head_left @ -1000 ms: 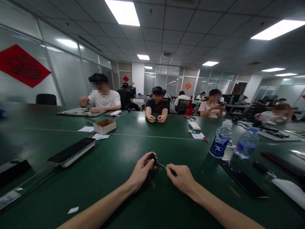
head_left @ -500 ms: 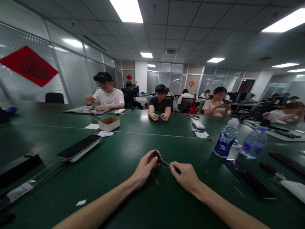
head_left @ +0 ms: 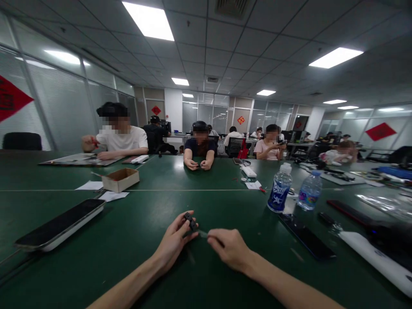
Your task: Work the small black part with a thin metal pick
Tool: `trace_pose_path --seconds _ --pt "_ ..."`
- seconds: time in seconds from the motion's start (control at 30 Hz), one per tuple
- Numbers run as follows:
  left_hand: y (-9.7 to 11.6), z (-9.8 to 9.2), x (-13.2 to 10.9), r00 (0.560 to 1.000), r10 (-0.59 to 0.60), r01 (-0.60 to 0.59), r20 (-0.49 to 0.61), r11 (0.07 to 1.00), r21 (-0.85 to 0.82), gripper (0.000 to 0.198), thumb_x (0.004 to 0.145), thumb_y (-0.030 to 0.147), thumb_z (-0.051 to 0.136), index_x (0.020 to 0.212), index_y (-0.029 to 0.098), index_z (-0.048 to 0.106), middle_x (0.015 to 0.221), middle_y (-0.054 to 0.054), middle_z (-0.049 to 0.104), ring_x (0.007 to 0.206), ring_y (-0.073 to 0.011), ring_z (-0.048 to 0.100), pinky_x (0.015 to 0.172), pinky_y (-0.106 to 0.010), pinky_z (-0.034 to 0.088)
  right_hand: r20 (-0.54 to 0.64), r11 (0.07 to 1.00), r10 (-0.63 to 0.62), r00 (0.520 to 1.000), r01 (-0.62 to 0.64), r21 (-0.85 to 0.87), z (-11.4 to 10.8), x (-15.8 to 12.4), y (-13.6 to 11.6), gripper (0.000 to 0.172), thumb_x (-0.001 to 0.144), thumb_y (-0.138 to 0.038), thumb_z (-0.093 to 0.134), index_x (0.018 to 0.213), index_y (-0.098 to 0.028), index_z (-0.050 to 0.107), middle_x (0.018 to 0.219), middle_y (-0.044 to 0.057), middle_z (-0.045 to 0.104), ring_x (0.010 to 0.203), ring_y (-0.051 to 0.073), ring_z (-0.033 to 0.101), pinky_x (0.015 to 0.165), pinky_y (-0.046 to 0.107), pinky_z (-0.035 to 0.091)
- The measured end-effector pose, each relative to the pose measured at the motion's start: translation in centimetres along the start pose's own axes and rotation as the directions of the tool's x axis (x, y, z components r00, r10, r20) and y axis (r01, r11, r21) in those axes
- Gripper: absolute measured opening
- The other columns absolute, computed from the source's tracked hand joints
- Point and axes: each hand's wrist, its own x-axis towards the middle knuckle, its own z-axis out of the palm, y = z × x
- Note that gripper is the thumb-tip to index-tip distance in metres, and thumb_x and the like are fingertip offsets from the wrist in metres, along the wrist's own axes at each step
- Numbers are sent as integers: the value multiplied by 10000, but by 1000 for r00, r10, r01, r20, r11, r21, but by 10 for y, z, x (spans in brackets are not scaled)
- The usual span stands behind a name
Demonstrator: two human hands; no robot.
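A green bench (head_left: 141, 234) spread beneath the left hand (head_left: 174, 238) and right hand (head_left: 230, 249).
The left fingers (head_left: 180, 219) curled partway around a black part (head_left: 191, 222) above the bench; the right fingers (head_left: 215, 234) pinched a thin tool (head_left: 202, 234), its blurred end near the part, contact unclear.

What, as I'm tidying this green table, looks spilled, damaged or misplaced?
Nothing stands out. The white-capped bottle and blue-capped bottle stand upright; no spill shows. Loose paper by the open cardboard box looks ordinary. The black part in the left hand is too small to judge for damage.
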Motion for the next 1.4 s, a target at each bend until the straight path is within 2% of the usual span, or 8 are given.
trace_pose_path --seconds 0.07,0.2,0.3,0.37,0.5,0.7,0.97,1.4 --pt "-2 -2 2 1000 6 -6 -9 1000 -2 376 842 355 581 1201 258 527 1154 -85 525 1073 -231 532 903 -382 468 83 987 -136 987 142 -69 3 -1 -3 281 958 -391 389 1009 -215 603 765 10 617 658 128 573 611 215 413" --pt "-3 -1 3 1000 17 -17 23 1000 1 362 852 349 572 1194 239 535 1155 -82 535 1096 -221 524 946 -359 439 42 979 -132 990 136 -151 3 -3 1 285 977 -334 333 1044 -201 577 805 24 628 680 133 580 623 223 405" --pt "-2 0 2 999 22 -22 37 1000 -3 357 841 328 593 1181 234 543 1154 -79 538 1088 -216 530 947 -352 440 133 950 -229 964 251 -185 1 -4 5 293 960 -392 369 1048 -214 585 741 16 611 616 133 556 582 226 390" --pt "-1 1 1 999 23 -23 35 1000 3 377 822 309 621 1184 242 542 1172 -76 532 1092 -216 531 954 -349 437 102 967 -197 975 211 -144 0 -3 4 286 968 -374 362 1058 -210 579 785 21 622 659 133 571 609 223 402" --pt "1 2 -1 999 34 -35 40 999 27 438 782 286 671 1197 249 537 1176 -75 535 1100 -222 532 969 -351 432 -10 999 -3 1000 2 -54 0 0 0 255 978 -314 358 1037 -197 577 852 18 633 731 127 592 659 211 421" --pt "3 7 -4 998 58 -58 12 998 15 427 781 330 666 1174 207 554 1081 -93 577 991 -212 588 930 -364 456 -78 977 206 975 -210 -41 3 4 4 281 978 -336 356 969 -194 598 737 3 622 599 119 575 572 216 413" --pt "2 3 -3 997 74 -75 34 997 28 365 831 366 598 1150 191 567 1084 -115 573 1035 -235 553 904 -382 457 36 988 154 987 -155 7 4 3 4 276 968 -331 375 947 -206 619 746 -2 636 596 113 577 575 212 424" --pt "4 6 -5 991 113 -123 66 978 168 355 816 380 606 1108 180 581 1057 -95 595 989 -213 559 896 -352 453 46 991 135 990 -134 -17 6 3 5 267 964 -341 389 951 -214 623 749 0 636 615 120 585 596 219 425"
